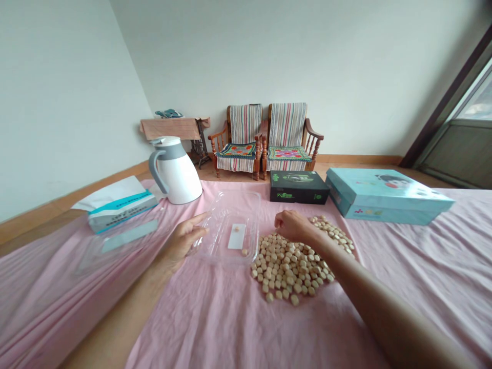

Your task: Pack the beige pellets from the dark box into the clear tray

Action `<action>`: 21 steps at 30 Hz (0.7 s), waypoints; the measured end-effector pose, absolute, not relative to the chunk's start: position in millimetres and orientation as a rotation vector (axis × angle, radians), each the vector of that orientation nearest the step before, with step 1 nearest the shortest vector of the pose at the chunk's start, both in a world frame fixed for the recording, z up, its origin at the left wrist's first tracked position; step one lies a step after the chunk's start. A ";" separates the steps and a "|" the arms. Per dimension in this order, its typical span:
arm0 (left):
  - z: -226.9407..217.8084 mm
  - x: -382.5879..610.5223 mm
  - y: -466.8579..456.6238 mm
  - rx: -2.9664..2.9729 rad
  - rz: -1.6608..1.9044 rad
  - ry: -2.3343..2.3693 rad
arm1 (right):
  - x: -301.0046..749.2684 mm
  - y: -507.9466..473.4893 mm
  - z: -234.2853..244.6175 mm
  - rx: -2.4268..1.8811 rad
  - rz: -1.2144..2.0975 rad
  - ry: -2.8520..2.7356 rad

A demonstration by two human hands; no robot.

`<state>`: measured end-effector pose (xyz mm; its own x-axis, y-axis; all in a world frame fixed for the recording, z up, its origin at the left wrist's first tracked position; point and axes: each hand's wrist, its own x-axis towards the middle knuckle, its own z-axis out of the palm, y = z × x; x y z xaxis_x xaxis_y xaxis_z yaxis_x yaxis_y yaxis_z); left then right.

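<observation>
A clear plastic container rests on the pink cloth, with a white label in its base and two small beige pieces inside. My left hand grips its left rim between thumb and fingers. To the right spreads a pile of small, rounded beige pieces; whether they are wood or food I cannot tell. Just over the pile's far side is my right hand, its fingers curled closed near the container's right edge. Whatever the fingers may hold is hidden.
A white and grey jug and a tissue pack stand at the left, with a clear plastic lid nearby. Behind the pile are a black box and a light blue box. Two wooden chairs stand by the wall.
</observation>
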<state>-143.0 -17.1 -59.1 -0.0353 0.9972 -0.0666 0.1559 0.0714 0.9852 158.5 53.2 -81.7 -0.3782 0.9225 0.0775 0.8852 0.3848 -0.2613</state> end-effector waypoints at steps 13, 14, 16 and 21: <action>-60.0 -143.0 -15.6 1.288 1.081 1.365 | 154.5 57.0 -92.5 -1.663 0.318 -2.305; -60.3 -143.2 -15.3 1.290 1.078 1.361 | 155.8 56.8 -89.2 -1.651 0.310 -2.260; -60.6 -143.2 -15.1 1.293 1.077 1.355 | 157.2 55.5 -79.5 -1.592 0.303 -2.121; -60.5 -142.4 -15.1 1.284 1.067 1.355 | 141.2 43.9 -52.1 -1.184 0.602 -1.777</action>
